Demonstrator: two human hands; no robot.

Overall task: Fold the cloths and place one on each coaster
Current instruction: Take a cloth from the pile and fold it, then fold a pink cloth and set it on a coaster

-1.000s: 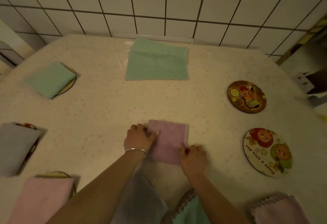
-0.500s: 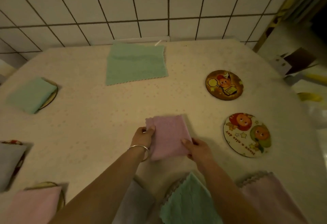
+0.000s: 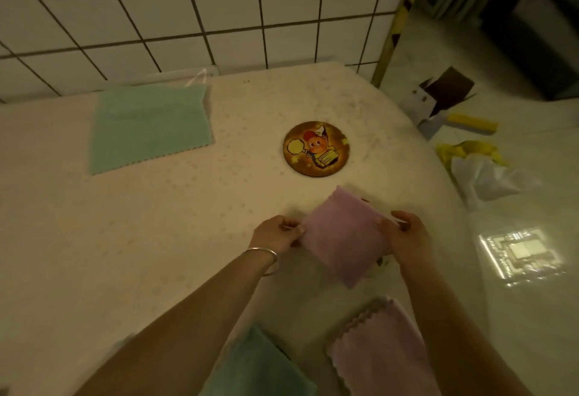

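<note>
A folded pink cloth point(image 3: 344, 236) is held between both hands over the right part of the table. My left hand point(image 3: 277, 234) pinches its left edge and my right hand point(image 3: 407, 236) grips its right edge. The cloth covers most of a round coaster beneath it; only a sliver shows at the cloth's lower right. A brown cartoon coaster point(image 3: 316, 148) lies bare just beyond. An unfolded green cloth point(image 3: 150, 126) lies flat at the back left.
A pink cloth point(image 3: 382, 348) and a green cloth point(image 3: 260, 367) lie at the near edge. The table point(image 3: 125, 239) ends at a tiled wall behind. On the floor to the right: a cardboard box point(image 3: 445, 95), yellow and white bags point(image 3: 482, 173), a clear plastic tray point(image 3: 523, 254).
Both hands lifted the folded pink cloth and carried it right, over the light cartoon coaster, which is now mostly covered. The view swung right; the left coasters left the frame.
</note>
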